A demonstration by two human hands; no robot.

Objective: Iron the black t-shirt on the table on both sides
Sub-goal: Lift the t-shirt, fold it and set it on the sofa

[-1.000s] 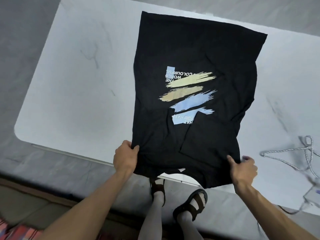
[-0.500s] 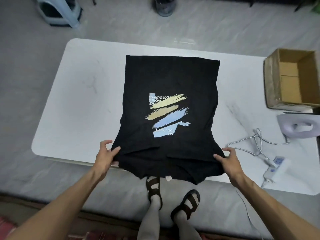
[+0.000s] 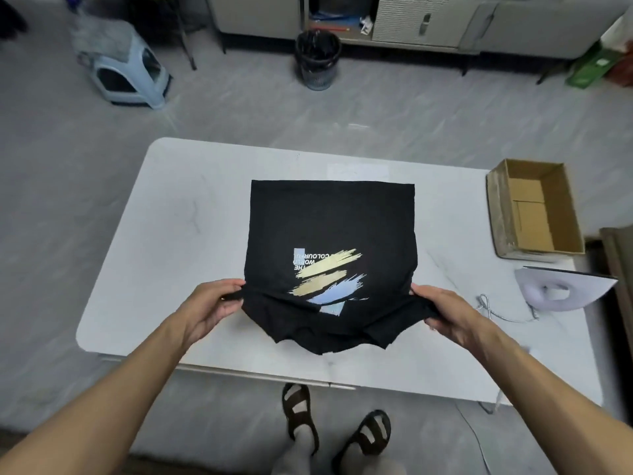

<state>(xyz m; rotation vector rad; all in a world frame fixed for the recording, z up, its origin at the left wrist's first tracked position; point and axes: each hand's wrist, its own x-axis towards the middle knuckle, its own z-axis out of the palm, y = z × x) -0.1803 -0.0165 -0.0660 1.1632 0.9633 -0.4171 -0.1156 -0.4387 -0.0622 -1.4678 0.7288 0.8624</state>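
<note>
Left hand: our left hand (image 3: 209,305) is closed on the left edge of the black t-shirt (image 3: 330,221), with the thumb on top of the cloth and the fingers under it.
Right hand: our right hand (image 3: 445,313) is closed on the right edge of the same t-shirt, and the cloth is bunched between thumb and fingers.
Hands together: we hold the hands well apart, one at each side of the shirt, so the near part of the cloth is stretched between them.
T-shirt: the far part lies flat on the white surface (image 3: 178,221), beyond both hands; the near part is lifted and sags in folds between the hands.
Print: we see a print (image 3: 325,274) with yellow and blue strokes and white letters, just beyond the line between our hands; the letters are upside down from our side.
Iron: a pale iron (image 3: 561,291) stands on the surface to the right of our right hand, near but not touching it.
Cord: a thin cord (image 3: 493,311) lies on the surface between the right hand and the iron.
Box: an open cardboard box (image 3: 534,210) stands beyond the iron, far to the right of the right hand.
Floor: below our forearms we see two feet in dark sandals (image 3: 337,426); beyond the surface stand a black bin (image 3: 317,58) and a light blue stool (image 3: 128,72).
</note>
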